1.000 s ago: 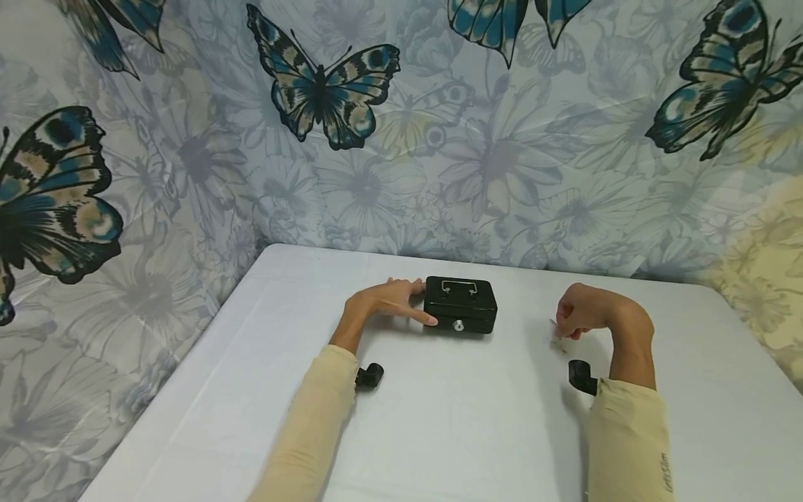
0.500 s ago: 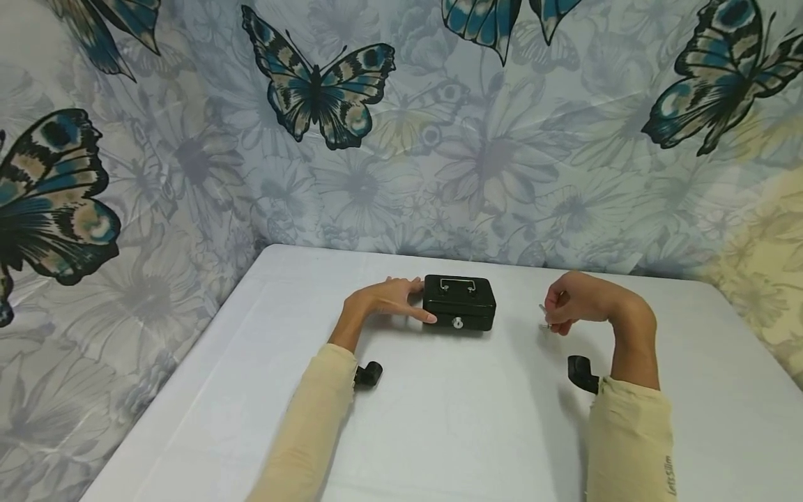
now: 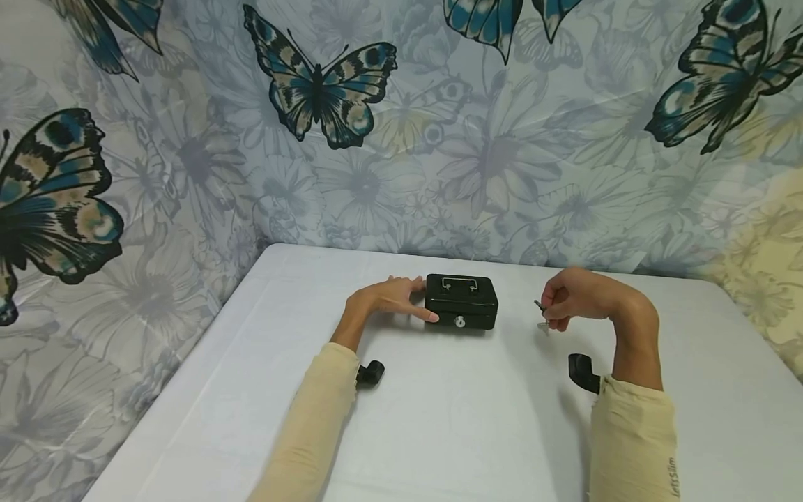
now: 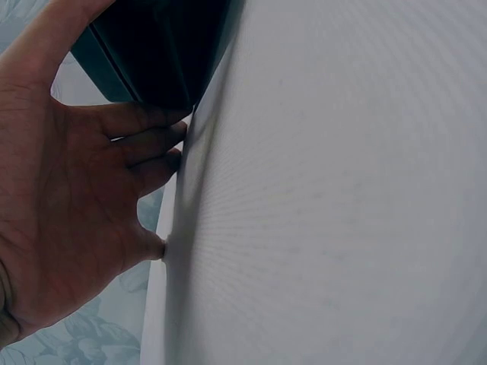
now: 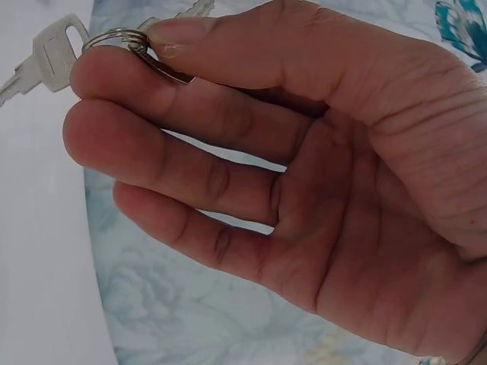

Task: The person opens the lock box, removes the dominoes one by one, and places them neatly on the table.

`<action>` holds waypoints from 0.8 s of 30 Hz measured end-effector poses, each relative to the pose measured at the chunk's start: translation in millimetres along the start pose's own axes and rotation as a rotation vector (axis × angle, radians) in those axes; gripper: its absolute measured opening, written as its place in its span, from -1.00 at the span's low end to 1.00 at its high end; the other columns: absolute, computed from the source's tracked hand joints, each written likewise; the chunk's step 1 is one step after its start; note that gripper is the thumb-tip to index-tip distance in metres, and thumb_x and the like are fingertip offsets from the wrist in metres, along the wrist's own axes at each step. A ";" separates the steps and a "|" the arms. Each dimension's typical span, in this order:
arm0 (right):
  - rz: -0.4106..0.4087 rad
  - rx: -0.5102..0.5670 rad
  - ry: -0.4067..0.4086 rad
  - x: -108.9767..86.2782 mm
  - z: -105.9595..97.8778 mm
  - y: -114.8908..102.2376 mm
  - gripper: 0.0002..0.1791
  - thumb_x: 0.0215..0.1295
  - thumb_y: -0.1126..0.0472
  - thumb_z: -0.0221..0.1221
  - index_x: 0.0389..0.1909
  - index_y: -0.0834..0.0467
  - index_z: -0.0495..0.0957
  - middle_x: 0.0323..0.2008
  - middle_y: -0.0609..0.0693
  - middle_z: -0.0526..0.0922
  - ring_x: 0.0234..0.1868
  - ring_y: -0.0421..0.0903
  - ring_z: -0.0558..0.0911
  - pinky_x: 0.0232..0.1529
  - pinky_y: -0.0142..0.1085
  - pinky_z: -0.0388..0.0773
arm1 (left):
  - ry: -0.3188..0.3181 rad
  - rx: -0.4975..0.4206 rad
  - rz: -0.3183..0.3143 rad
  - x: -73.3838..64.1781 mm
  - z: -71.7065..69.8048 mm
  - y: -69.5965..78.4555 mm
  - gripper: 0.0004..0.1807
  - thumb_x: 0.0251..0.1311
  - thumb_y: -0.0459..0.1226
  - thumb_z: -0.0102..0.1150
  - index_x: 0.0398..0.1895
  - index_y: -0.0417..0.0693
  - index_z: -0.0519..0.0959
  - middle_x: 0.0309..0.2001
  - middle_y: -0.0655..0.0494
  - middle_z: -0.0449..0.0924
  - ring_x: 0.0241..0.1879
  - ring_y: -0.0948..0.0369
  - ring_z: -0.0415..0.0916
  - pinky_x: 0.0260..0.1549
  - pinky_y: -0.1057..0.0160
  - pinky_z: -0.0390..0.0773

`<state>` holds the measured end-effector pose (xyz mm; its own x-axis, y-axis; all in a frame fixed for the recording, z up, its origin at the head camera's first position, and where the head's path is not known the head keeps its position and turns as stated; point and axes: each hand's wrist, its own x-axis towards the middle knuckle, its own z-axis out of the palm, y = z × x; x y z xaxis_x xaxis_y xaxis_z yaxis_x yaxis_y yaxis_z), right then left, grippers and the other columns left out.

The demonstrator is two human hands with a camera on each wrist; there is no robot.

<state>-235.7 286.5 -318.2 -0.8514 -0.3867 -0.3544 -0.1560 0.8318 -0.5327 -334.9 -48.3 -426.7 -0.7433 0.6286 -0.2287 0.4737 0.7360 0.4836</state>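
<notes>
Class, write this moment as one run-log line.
left hand: touching black box | right hand: pinching key ring with keys | box: lid closed, on white table | keys: apart from lock

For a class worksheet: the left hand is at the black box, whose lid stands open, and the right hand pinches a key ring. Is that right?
Not quite: the head view shows the lid closed. The left hand is at the black box, and the right hand pinches a key ring.
</notes>
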 end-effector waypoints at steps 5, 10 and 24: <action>-0.037 -0.002 0.001 1.7 1.7 -2.6 -0.90 0.12 0.24 0.19 -0.44 0.21 0.52 -0.52 0.00 0.65 -0.44 -0.08 0.63 -0.19 -0.21 0.40 | -0.008 -0.005 0.003 -0.5 0.3 -0.5 0.27 -0.40 0.54 0.02 0.41 0.05 0.06 0.42 0.08 -0.06 0.40 0.03 -0.21 0.32 -0.02 -0.26; -0.057 -0.029 0.002 3.2 2.7 -4.6 -0.90 0.13 0.22 0.18 -0.47 0.18 0.54 -0.54 -0.04 0.66 -0.44 -0.10 0.63 -0.18 -0.21 0.39 | -0.010 -0.009 0.001 -0.8 0.6 -0.5 0.27 -0.41 0.54 0.02 0.41 0.06 0.06 0.42 0.08 -0.07 0.40 0.03 -0.22 0.32 -0.03 -0.27; -0.121 -0.026 0.000 3.9 5.5 -20.2 -0.94 0.13 0.27 0.18 -0.44 0.19 0.56 -0.57 -0.03 0.65 -0.47 -0.08 0.63 -0.20 -0.22 0.44 | -0.013 -0.016 -0.002 -0.9 -1.0 -0.6 0.25 -0.39 0.53 0.03 0.41 0.08 0.06 0.43 0.09 -0.09 0.41 0.03 -0.25 0.33 -0.01 -0.30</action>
<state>-233.1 266.0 -313.1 -0.8258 -0.4848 -0.2883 -0.2707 0.7891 -0.5515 -335.1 -49.5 -426.0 -0.7381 0.6304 -0.2403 0.4646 0.7332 0.4965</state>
